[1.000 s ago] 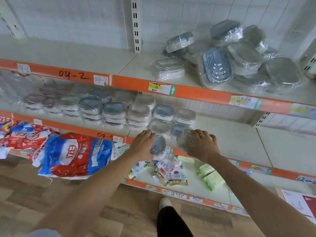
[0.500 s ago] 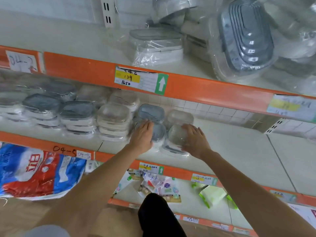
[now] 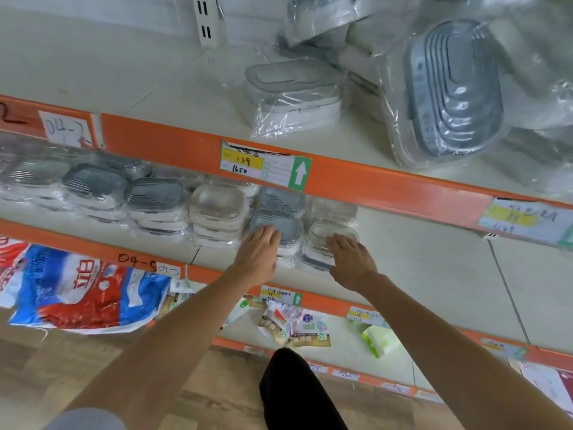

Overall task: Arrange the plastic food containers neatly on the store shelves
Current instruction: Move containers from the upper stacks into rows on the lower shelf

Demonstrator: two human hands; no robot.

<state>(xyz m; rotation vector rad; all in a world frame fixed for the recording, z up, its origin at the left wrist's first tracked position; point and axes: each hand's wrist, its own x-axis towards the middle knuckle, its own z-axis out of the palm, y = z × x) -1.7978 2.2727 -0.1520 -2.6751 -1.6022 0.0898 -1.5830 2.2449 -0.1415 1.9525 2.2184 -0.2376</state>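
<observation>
The left hand (image 3: 259, 254) lay flat, fingers straight and spread a little, its fingertips resting on the grey lid of a wrapped container (image 3: 276, 226) on the middle shelf (image 3: 434, 274). The right hand (image 3: 352, 263) was likewise open, fingers extended onto the clear lid of the neighbouring container (image 3: 330, 237), which topped a short stack just to the right. Neither hand gripped anything.

A second before, both hands had held these containers at the shelf's near edge; half a second before, they were carrying them inward. Now both containers sat at the right end of the row (image 3: 155, 200), and the hands only touched their tops. That suggests these two were placed, perhaps with a last nudge to square them against the stacks to the left.

Farther out, the upper shelf (image 3: 155, 88) carried a loose heap of larger wrapped containers (image 3: 449, 94), tilted and overlapping, likely still to be sorted. An orange rail (image 3: 372, 184) with a price tag (image 3: 266, 166) ran between the shelves.
</observation>
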